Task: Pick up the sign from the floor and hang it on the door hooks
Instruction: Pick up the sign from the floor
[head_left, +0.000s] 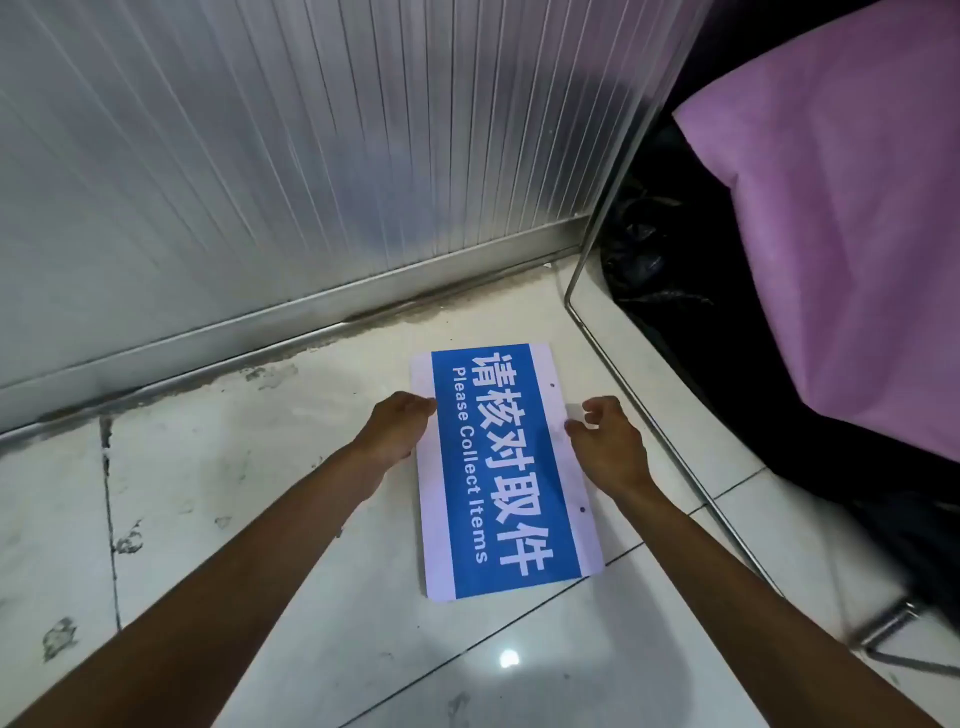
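Two hands at the sign, flat on the floor tiles: left hand at nine o'clock, right hand at three, fingers curled on its long edges, not yet clamped; lift level, hanging holes uppermost.

- One sign, blue with white borders, lying flat on the floor at centre frame
- Two small holes visible along the sign's right border
- Two bare hands: left hand at the sign's left edge, right hand at its right edge
- One ribbed metal panel across the upper left
- One purple sheet at the upper right
- One bent metal rod right of centre
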